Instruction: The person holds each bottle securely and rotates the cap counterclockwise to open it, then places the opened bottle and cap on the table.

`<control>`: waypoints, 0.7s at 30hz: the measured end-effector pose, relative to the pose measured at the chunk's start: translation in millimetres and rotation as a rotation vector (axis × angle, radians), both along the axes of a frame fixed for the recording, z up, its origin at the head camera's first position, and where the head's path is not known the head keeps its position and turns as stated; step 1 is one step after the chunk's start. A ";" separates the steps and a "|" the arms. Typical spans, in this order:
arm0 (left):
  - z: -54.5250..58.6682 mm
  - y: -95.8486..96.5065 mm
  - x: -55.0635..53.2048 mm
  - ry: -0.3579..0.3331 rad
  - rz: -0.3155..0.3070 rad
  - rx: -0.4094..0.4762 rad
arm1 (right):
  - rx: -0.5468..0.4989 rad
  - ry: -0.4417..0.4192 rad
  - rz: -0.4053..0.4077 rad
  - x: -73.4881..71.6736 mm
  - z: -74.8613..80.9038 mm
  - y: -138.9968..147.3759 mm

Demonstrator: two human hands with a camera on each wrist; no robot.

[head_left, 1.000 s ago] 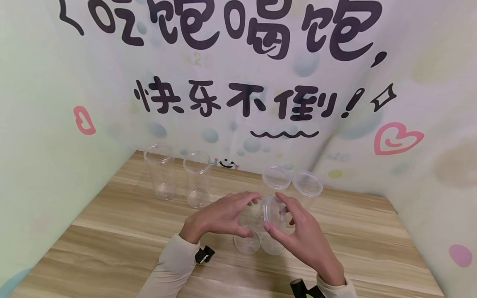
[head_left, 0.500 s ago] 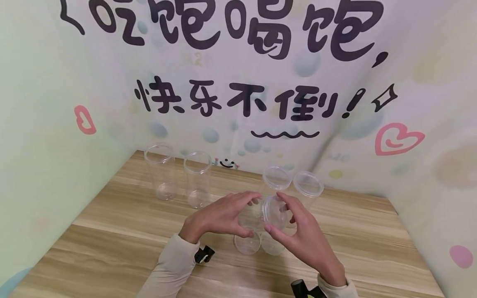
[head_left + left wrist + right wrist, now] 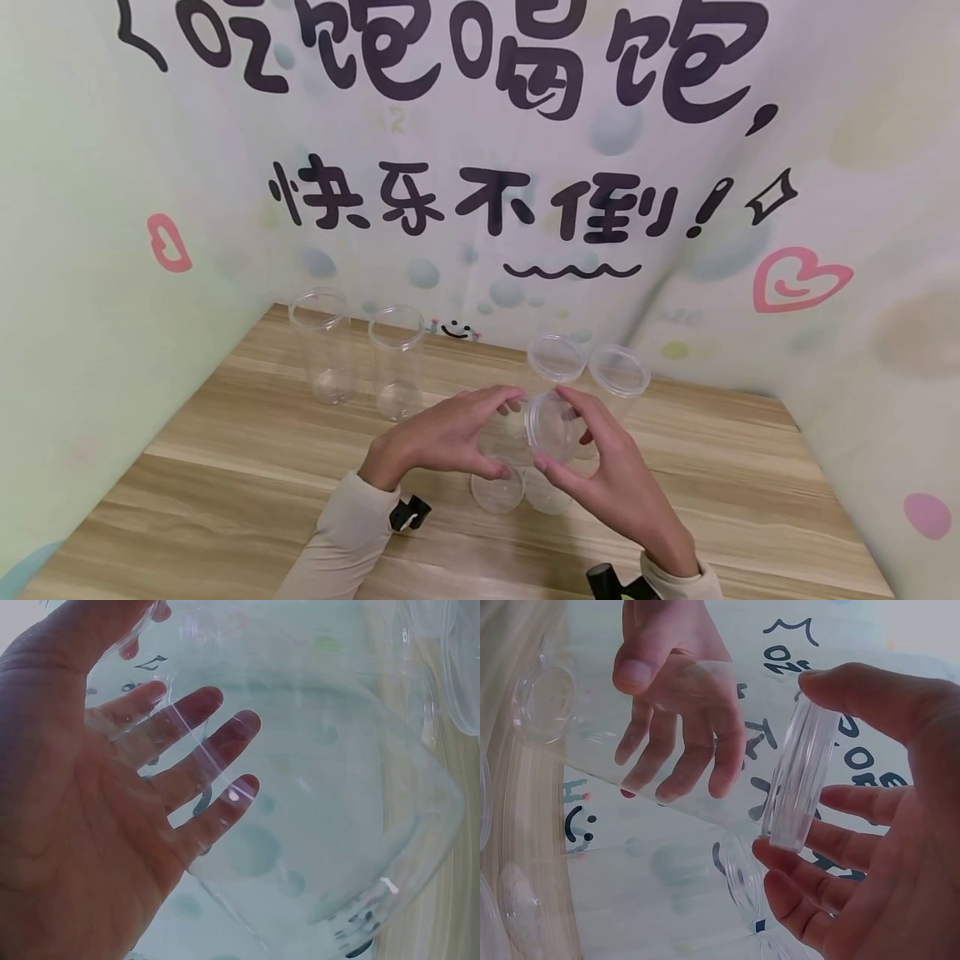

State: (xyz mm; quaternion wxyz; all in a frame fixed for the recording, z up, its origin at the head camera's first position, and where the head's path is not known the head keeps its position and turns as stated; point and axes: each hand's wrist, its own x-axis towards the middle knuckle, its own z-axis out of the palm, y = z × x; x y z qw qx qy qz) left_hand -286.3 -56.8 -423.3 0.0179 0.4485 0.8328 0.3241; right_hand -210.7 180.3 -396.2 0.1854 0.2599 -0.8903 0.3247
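Observation:
A clear plastic cup stands between the hands in the head view. Curved around its side is my left hand, thumb near and fingers far. Through the clear wall of the cup the fingertips show in the left wrist view. My right hand pinches a clear round lid by its edge, tilted, just right of the cup. Seen edge-on in the right wrist view, the lid shows several ridges, with thumb on one side and fingertips on the other.
Two open clear cups stand at the back left of the wooden table. Behind the right hand are two lidded cups. Clear round bases show below the hands. A printed cloth backdrop rises behind the table.
The lid in my right hand has tilted a little, so more of its round face shows. My left hand and the cup have stayed in place.

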 end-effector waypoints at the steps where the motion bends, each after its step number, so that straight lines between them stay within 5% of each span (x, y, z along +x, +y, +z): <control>1: -0.1 0.0 -0.1 -0.002 -0.002 0.004 | -0.002 0.001 0.007 0.0 0.1 0.1; 9: -2.0 0.4 -1.6 0.000 -0.010 0.023 | 0.009 -0.013 0.064 1.6 3.5 1.0; 16: -3.0 0.6 -2.5 0.012 -0.015 0.027 | -0.007 0.069 0.101 2.4 2.9 -0.3; 21: -1.4 0.2 -1.4 -0.018 -0.020 0.028 | -0.001 0.006 0.112 4.3 4.5 0.1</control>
